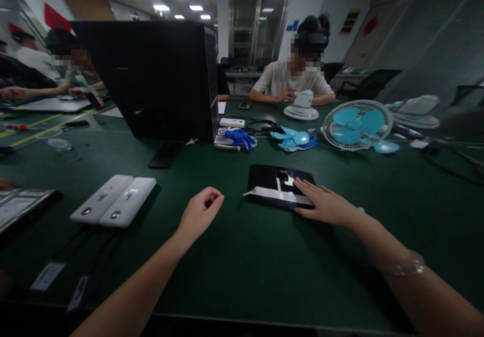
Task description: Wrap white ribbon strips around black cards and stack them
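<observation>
A flat black rectangular device with a dark square patch, perhaps a camera, near its top edge (260, 177) lies on the green table. White strips (266, 194) run along its lower part, and one strip's end sticks out past the left edge. My right hand (321, 203) rests on the device's right side with its fingers stretched out flat. To the left of the device, apart from it, my left hand (200, 211) hovers over the table. Its fingers are curled in toward the thumb, and nothing shows between them.
Two white power banks (128, 201) with cables lie at left, near a black phone (165, 154). A large black computer case (151, 80) stands behind. Blue gloves (240, 138), blue fan blades (291, 138) and a fan cage (357, 124) lie farther back. A person (293, 80) sits opposite.
</observation>
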Demonstrator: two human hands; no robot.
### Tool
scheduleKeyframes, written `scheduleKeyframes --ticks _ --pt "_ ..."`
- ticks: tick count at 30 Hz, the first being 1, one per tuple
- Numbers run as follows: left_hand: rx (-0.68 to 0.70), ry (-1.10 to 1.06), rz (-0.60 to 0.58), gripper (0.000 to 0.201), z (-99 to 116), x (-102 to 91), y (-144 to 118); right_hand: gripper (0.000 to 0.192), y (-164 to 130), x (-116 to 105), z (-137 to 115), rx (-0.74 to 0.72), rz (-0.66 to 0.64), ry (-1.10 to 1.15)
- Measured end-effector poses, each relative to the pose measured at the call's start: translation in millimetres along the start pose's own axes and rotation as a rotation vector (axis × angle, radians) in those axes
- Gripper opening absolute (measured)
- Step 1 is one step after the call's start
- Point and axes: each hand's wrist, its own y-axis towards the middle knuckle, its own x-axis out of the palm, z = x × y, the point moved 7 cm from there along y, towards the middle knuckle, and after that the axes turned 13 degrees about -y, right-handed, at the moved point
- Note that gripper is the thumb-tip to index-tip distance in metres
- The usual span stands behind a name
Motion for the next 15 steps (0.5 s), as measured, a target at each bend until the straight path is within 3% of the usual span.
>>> scheduleKeyframes --ticks 8,15 --pt "-0.013 0.002 -0.023 0.028 -4 0.6 0 0.098 14 28 60 0.186 0.000 0.060" --pt "-0.026 0.012 -0.023 0.028 -6 1.3 0 0.095 7 59 148 0.439 0.067 0.102"
